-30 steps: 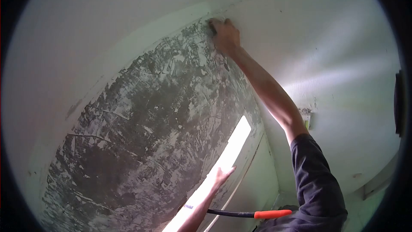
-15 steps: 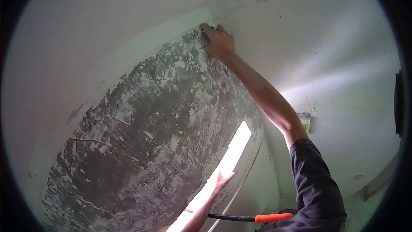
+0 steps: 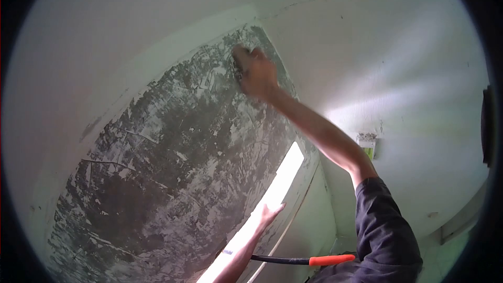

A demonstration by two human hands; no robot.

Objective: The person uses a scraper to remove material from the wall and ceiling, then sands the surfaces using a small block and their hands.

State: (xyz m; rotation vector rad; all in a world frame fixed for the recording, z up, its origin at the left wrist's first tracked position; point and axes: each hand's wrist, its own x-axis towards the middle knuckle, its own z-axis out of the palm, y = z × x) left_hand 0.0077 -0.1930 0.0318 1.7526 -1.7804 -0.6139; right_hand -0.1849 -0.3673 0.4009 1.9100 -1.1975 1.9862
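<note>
Near the upper corner of the mottled grey patch [image 3: 173, 120], my right hand [image 3: 257, 73] is raised with its fingers bent and blurred. Its palm side faces the surface, and what it grips, if anything, cannot be made out. Lower down, my left hand [image 3: 267, 217] is wrapped round a long, bright white light bar [image 3: 285, 170] that slants up to the right. The bar's glare hides part of the fingers. White streaks and scrapes cover the grey patch around both hands.
A tool handle with an orange grip [image 3: 331, 260] and black shaft lies across the bottom by my sleeve. A small box with a green label [image 3: 368, 149] is on the pale surface at right. A dark object [image 3: 487, 126] stands at the right edge.
My right hand has moved down and slightly left from the corner, uncovering it. The light bar and my left hand have shifted slightly in view.
</note>
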